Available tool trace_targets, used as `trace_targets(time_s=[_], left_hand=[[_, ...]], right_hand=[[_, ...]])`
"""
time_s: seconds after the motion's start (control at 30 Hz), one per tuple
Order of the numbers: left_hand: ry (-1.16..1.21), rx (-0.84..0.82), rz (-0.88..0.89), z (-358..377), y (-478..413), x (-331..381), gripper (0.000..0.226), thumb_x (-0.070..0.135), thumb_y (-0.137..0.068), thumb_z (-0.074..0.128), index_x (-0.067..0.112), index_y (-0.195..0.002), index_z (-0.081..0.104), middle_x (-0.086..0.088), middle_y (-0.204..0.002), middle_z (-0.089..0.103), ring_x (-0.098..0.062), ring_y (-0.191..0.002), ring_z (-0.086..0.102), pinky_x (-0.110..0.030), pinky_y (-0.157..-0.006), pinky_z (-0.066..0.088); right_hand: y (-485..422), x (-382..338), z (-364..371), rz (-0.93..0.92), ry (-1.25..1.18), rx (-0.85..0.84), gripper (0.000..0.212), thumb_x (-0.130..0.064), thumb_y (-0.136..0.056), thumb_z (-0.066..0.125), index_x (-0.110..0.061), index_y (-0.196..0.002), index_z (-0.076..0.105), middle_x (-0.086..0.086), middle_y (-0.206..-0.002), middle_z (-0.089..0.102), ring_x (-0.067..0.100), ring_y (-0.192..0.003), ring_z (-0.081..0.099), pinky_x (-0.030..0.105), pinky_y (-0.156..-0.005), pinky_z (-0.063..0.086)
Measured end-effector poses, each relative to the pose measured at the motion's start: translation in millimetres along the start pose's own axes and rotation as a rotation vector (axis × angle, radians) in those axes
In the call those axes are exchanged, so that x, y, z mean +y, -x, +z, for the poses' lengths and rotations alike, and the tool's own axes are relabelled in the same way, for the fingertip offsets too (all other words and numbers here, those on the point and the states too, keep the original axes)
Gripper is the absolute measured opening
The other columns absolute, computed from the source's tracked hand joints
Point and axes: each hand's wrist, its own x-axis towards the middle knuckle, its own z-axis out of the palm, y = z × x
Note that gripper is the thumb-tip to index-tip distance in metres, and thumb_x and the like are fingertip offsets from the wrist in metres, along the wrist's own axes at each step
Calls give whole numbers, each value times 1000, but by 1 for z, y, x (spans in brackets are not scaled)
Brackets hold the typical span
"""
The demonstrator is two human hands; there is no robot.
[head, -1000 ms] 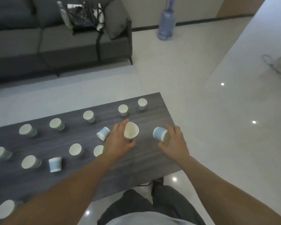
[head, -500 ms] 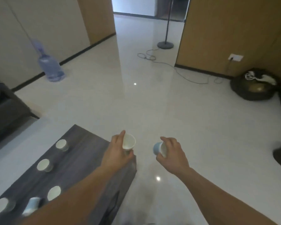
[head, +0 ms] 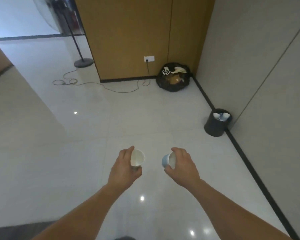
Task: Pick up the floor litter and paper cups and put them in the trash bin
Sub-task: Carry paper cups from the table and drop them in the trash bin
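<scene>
My left hand (head: 124,169) grips a white paper cup (head: 137,158), its open mouth facing up and right. My right hand (head: 183,166) holds a second paper cup (head: 168,159) with a blue band, tipped on its side with the mouth toward my palm. Both are held out over the pale tiled floor at the frame's centre. A small dark trash bin (head: 216,122) stands against the right wall, well ahead and to the right of my hands, with white and blue cups inside it.
A full black rubbish bag (head: 173,77) sits in the far corner below a wall socket (head: 149,59). A thin cable (head: 100,85) trails across the floor to a fan stand's round base (head: 83,63). A dark skirting line (head: 246,156) runs along the right wall.
The view has swung right, away from the dark table with its cups, toward the corner with the bin. Both hands keep their cups and have stayed in front of me.
</scene>
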Motion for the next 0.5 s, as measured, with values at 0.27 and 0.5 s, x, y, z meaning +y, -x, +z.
trace_targets(time_s=[0.27,0.5], left_hand=[[-12,-152,206,69,-118,75,84,34,-74,76,20,-145,34,0,-137,43,-22,-116,53,-33,-90,48],[25,-269,345,132,-250,142,84,35,-76,73,26,-147,28,2,-138,37,-21,-114,52,-33,-87,48]], right_hand=[[-56,83,-51,179,25,92,70,-35,-83,62,-19,-145,35,0,-143,36,21,-125,39,32,-99,39],[-151,136,-103,332,91,178,70,-36,-82,59,-20,-145,35,0,-142,38,22,-124,40,31,-99,39]])
